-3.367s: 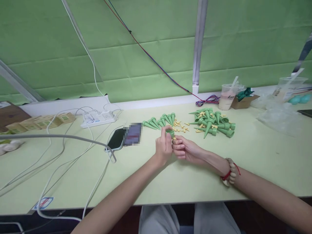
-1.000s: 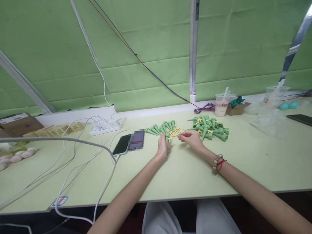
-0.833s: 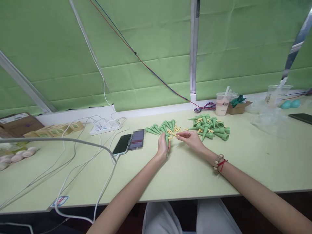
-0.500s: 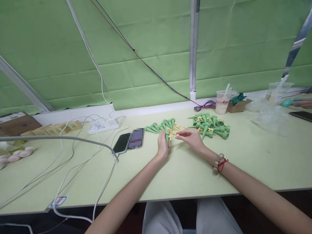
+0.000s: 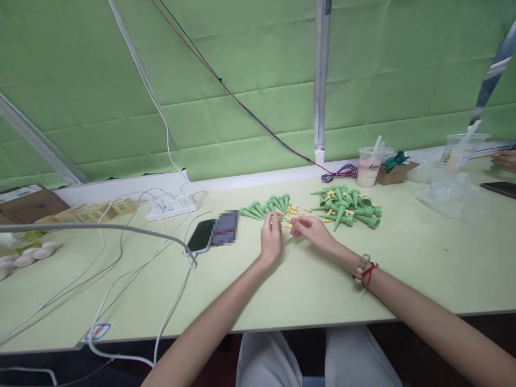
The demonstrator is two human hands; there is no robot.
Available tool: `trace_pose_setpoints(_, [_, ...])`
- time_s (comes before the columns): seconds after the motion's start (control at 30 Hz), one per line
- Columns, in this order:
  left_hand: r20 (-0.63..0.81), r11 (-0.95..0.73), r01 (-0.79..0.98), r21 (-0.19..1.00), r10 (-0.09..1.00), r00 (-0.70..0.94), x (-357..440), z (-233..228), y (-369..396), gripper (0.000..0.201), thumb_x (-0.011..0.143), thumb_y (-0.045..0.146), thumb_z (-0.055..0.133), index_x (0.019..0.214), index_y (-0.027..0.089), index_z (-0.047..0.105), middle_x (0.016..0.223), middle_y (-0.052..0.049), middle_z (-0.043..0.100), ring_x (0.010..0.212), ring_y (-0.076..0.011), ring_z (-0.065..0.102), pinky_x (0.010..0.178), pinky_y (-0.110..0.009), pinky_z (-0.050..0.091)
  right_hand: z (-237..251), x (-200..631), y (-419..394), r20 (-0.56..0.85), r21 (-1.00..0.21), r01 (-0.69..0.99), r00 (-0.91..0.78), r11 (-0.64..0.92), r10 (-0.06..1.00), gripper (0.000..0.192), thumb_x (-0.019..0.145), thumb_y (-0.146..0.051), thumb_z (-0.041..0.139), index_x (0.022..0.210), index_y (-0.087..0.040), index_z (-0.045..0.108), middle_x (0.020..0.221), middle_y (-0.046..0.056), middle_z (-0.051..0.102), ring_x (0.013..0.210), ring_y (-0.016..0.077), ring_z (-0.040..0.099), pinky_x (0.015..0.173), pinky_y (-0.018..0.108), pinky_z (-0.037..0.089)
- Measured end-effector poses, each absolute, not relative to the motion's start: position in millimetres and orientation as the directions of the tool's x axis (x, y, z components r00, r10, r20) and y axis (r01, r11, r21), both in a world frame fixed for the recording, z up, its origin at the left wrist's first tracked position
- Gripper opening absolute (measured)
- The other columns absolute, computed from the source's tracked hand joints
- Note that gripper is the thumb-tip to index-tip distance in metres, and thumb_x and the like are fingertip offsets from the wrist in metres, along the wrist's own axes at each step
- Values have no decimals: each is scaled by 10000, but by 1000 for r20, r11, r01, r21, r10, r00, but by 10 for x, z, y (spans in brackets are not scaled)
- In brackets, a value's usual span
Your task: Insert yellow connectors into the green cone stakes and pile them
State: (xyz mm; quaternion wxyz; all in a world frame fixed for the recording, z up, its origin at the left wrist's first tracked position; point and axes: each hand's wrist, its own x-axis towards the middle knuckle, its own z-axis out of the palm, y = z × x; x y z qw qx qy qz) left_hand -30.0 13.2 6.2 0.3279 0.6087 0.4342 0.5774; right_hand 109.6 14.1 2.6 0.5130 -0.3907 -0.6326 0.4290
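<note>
My left hand (image 5: 271, 236) is closed around a green plastic cone-shaped spike (image 5: 281, 219). Only a bit of its wide end shows past the fingers. Close beside it, my right hand (image 5: 315, 232) is pinched, its fingertips at a small yellow plastic piece (image 5: 287, 226) between the two hands. Just beyond lie several loose yellow pieces (image 5: 295, 208). Green spikes (image 5: 278, 202) lie in a row behind my left hand. A heap of green spikes (image 5: 342, 205), some with yellow pieces on them, is behind my right hand.
Left of my hands lie a phone (image 5: 201, 236) and a pixelated dark item (image 5: 226, 228). White cables trail from a power strip (image 5: 173, 206). At the back right stand a drink cup (image 5: 368, 167), a small cardboard box (image 5: 397, 173) and a plastic bag (image 5: 447, 199). Another person's hand (image 5: 506, 160) shows far right.
My left hand has turned, so the spike's long body no longer shows. My right fingers have curled in more. The other person's hand and the turquoise item have shifted right.
</note>
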Motion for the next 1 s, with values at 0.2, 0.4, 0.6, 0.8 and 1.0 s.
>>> trace_pose_setpoints(0.2, [452,-450,77,890,892,-2,-298,113,122,382,864,544,361,878,191,507,494,67,341,361,-71,293,376,-223,239,-4,1066,119,346,-926,82,-208,369,915,315,675,-454,678,696,-140,660,684,61,675,647,178,646,635,305,526])
trace_pose_setpoints(0.4, [431,-428,49,902,900,-71,-285,133,117,377,876,529,344,856,189,504,526,60,354,355,-64,288,373,-228,231,66,1073,98,467,-864,154,-108,479,877,314,675,-379,699,888,-149,684,812,87,705,735,188,663,654,302,541])
trace_pose_setpoints(0.6, [424,-420,79,904,904,-53,-281,94,109,348,877,517,355,864,195,487,545,56,358,377,-67,268,382,-232,226,49,1103,102,428,-879,181,-104,441,898,252,684,-382,677,790,-155,703,816,99,717,717,209,672,677,337,547])
trace_pose_setpoints(0.8, [446,-435,170,884,895,-29,-301,18,119,330,886,502,337,886,209,488,501,67,302,417,-90,297,432,-229,248,-9,1088,121,280,-951,75,-196,299,940,342,665,-468,670,771,-144,636,713,62,667,647,174,637,609,309,541])
trace_pose_setpoints(1.0, [472,-478,332,813,875,106,-323,30,69,341,896,479,304,947,202,495,444,79,332,404,-100,323,451,-223,251,-25,1040,68,273,-950,68,-287,303,918,444,775,-615,489,703,-179,527,646,-3,562,564,110,564,551,249,509])
